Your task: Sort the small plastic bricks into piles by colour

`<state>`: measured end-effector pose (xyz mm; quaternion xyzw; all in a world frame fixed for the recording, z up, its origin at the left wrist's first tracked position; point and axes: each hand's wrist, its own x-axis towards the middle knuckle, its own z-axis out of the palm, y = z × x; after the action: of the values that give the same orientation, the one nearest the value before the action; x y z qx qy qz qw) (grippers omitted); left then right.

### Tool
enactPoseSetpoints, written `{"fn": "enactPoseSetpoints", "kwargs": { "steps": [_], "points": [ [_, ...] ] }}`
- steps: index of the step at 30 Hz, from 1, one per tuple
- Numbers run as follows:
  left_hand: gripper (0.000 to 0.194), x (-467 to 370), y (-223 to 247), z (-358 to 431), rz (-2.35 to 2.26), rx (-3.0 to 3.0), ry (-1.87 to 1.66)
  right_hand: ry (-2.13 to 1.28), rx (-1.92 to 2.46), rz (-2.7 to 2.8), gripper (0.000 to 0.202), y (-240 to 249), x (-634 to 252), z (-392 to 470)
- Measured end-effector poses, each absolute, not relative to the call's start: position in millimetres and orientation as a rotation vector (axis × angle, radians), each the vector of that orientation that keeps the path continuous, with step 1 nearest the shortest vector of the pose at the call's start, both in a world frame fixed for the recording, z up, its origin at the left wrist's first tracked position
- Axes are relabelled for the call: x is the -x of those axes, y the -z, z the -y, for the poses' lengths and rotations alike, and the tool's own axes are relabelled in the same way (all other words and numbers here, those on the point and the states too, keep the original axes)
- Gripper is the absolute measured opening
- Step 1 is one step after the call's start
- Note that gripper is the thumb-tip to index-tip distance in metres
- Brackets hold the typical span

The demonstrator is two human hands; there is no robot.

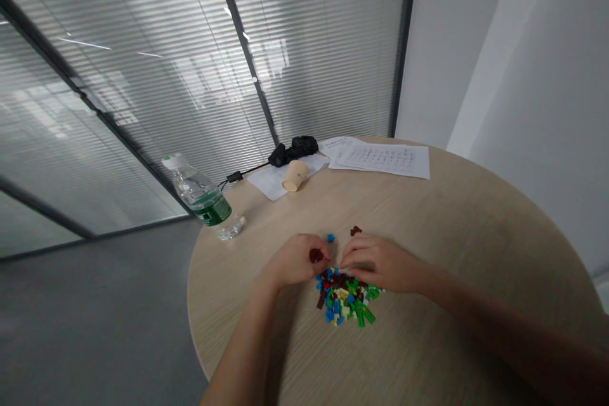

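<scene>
A loose pile of small toy bricks (pixel 345 298) in green, blue, brown, white and yellow lies on the round wooden table. At the pile's far left edge, my left hand (pixel 299 260) is closed with a dark brown brick (pixel 316 255) between its fingers. My right hand (pixel 375 261) hovers over or rests at the far right edge of the pile, fingers curled with the tips together; what they pinch, if anything, is too small to make out. Just beyond the hands sit a single blue brick (pixel 330 238) and a brown brick piece (pixel 355 230).
A clear water bottle (pixel 209 203) with a green label stands at the table's left edge. Toward the back are a paper cup (pixel 295 176) on its side, a black bundled item (pixel 295 149) with a cord, and printed sheets (pixel 385 160). Glass panels with blinds (pixel 328 44) rise behind.
</scene>
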<state>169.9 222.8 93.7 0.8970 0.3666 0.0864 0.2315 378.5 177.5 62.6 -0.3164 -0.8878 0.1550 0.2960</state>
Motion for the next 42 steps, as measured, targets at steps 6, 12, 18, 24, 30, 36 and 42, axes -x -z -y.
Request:
{"fn": "enactPoseSetpoints", "kwargs": {
  "steps": [6,12,18,24,30,36,42],
  "points": [
    [0.016,-171.6,-92.9,-222.2,-1.021,-2.48,-0.169,-0.435,0.848,2.423,0.019,-62.6,-372.2,-174.2],
    [0.017,-172.0,-84.4,-223.7,-1.005,-2.446,-0.136,-0.403,0.836,2.447,0.018,-56.6,-370.1,-175.1],
    [0.017,-172.3,-86.8,-223.5,-1.01,-2.381,-0.087,-0.432,0.841,2.397,0.012,-57.9,-369.1,-175.2],
    [0.018,-173.6,-84.1,-221.8,-0.977,-2.229,-0.067,-0.284,1.159,2.161,0.012,-61.6,-392.3,-188.9],
    [0.016,-173.8,-86.0,-220.8,-0.939,-2.224,-0.094,-0.172,1.416,2.044,0.011,-50.8,-410.5,-203.6],
    [0.019,-174.9,-89.5,-220.2,-0.926,-2.285,-0.097,-0.189,1.404,2.111,0.01,-51.0,-406.8,-201.2],
    [0.02,-175.9,-87.9,-221.0,-0.922,-2.334,-0.084,-0.124,1.304,2.191,0.008,-53.2,-402.4,-198.7]
  ]
}}
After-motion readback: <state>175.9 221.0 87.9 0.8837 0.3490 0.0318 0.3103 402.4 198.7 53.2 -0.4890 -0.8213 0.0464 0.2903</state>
